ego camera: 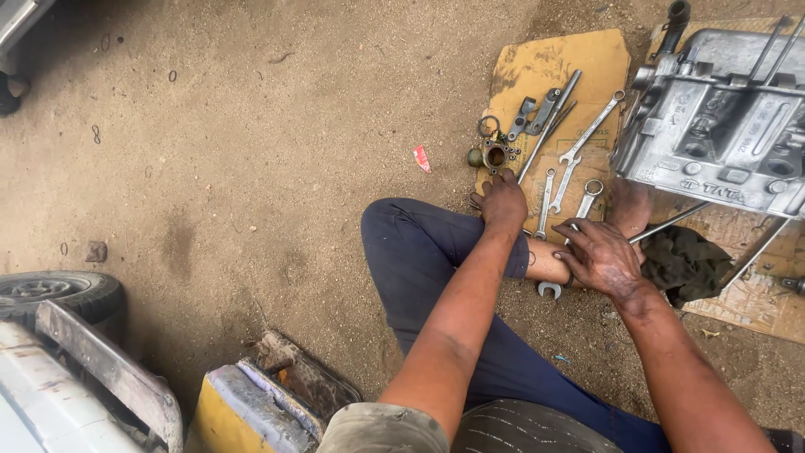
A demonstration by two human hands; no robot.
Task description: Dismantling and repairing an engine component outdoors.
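Head view looks down at a person sitting on bare dirt ground [251, 168], one leg in dark blue trousers [419, 260] bent across in front. At upper right stands a big grey metal engine casing [721, 126], with long studs sticking out, resting on cardboard [553, 63]. A dark rag [683, 264] lies just below the casing. At lower left are a small tyre [59, 289] and a yellow, worn box [243, 411]. Several spanners [587, 134] lie spread on the cardboard, beside a small brass fitting [495, 155]. Left hand [503, 201] reaches forward and rests fingers-down at the cardboard's near edge, just below the fitting; whether it grips anything cannot be told. Right hand [604, 256] lies loosely curled over the bare shin, touching a spanner [570, 243] that runs under it; a firm hold cannot be told.
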